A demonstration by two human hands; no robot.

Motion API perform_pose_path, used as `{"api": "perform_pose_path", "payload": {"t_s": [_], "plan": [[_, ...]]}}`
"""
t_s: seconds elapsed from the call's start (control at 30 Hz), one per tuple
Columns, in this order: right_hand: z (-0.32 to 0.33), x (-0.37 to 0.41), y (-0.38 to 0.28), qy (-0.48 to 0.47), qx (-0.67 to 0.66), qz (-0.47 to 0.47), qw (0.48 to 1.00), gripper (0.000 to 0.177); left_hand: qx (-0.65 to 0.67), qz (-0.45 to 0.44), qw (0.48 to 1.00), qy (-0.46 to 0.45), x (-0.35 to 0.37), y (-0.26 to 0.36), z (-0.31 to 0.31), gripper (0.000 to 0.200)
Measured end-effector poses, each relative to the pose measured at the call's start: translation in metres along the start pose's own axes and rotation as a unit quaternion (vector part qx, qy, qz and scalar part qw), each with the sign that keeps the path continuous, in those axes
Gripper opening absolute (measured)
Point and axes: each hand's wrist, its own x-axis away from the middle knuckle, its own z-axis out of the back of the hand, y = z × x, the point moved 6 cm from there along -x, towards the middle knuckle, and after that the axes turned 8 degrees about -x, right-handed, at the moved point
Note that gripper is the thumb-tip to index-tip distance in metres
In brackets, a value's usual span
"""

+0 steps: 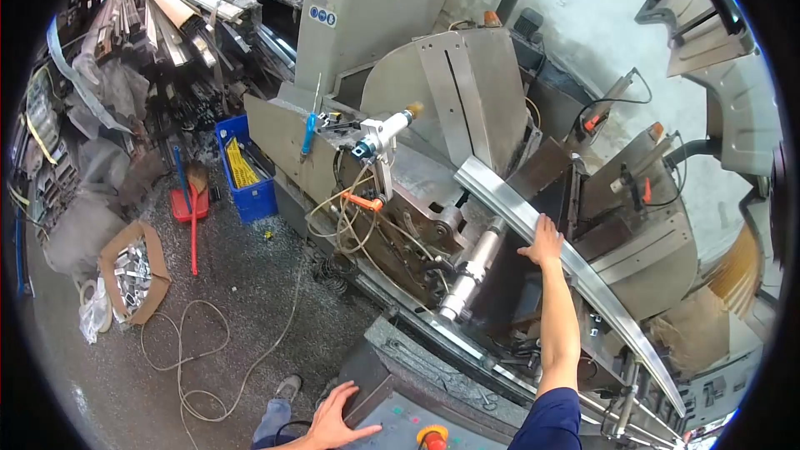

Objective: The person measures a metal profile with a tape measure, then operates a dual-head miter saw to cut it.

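Resting on the control panel (398,427), the left hand (336,422) is cropped mid-forearm.

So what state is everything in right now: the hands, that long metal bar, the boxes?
Right hand, open, flat on the metal bar.
Left hand, open, spread at the control panel edge.
Metal bar, lying slanted across the machine.
Red button, untouched, beside the left hand.
Cardboard box, open, holding metal pieces.
Blue crate, open, yellow items inside.
Cable, loose in loops on the floor.
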Motion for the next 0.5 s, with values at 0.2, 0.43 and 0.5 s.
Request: {"api": "perform_pose_path", "payload": {"t_s": [0.2, 0.43, 0.5], "plan": [[-0.014, -0.013, 0.02, 0.035, -0.083, -0.058, 0.994, 0.093, 0.007, 0.024, 1.0, -0.002, 0.002, -0.01, -0.008, 0.092], [-0.011, -0.016, 0.017, 0.01, -0.071, -0.076, 0.994, 0.094, 0.038, 0.009, 0.999, -0.016, 0.0, -0.007, -0.002, 0.088], [-0.017, -0.005, 0.024, 0.0, -0.068, -0.094, 0.993, 0.095, 0.033, 0.014, 0.999, -0.02, 0.006, -0.01, 0.0, 0.088]]}}
